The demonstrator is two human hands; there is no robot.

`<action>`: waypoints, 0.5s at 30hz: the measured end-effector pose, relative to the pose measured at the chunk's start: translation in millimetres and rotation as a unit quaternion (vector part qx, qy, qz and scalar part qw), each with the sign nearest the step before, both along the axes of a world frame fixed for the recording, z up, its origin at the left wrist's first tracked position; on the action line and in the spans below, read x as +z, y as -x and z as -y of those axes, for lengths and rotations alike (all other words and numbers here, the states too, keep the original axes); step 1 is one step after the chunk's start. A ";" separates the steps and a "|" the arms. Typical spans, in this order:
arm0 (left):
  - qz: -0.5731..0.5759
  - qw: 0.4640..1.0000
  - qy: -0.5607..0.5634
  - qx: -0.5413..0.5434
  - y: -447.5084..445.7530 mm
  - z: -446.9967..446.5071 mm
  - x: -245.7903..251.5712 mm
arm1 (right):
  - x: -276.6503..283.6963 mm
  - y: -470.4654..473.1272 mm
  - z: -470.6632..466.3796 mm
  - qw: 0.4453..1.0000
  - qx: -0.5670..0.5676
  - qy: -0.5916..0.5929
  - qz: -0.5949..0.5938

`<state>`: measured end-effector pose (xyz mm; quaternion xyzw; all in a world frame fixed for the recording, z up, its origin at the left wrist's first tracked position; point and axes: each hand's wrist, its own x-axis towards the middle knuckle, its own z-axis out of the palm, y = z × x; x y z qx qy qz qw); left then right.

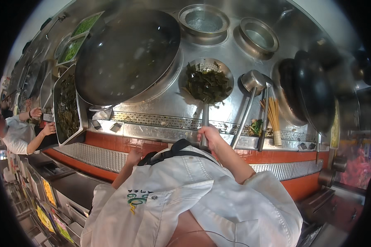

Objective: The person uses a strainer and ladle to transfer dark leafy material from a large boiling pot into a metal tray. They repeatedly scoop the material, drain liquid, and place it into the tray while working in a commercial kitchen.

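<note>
My right hand [209,136] is closed around the handle of a perforated metal strainer ladle [228,71]. Dark green leafy pieces [207,84], which look like kelp, fill its bowl above the steel stove top [160,108]. Low at my waist, left of the ladle, is my left hand [134,156]; it touches nothing that I can make out, and its fingers are partly hidden. A large wok [126,58] with dark, cloudy liquid stands tilted at the upper left. Beside it, a deep metal tray [68,105] holds more dark leafy pieces.
Two metal pots [204,23] [259,36] of liquid stand at the back. Right of the strainer lie a metal ladle [254,81] and a bamboo brush [273,119], then a black wok [313,92]. Trays of chopped greens [71,49] stand left. A co-worker [21,132] is at far left.
</note>
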<state>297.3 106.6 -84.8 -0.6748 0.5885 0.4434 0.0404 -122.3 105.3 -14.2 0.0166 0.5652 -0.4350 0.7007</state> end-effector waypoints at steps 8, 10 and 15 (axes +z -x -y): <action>0.046 0.998 -0.023 0.038 -25.7 -20.0 -41.8 | 21.2 21.0 43.7 0.999 0.050 -0.007 0.012; 0.043 0.996 -0.049 0.062 -42.4 -27.9 -65.6 | 10.4 25.9 60.2 0.999 0.030 0.013 -0.014; 0.037 0.998 -0.012 0.056 -79.3 -42.0 -112.2 | -24.5 -3.1 6.3 0.989 0.063 0.074 -0.113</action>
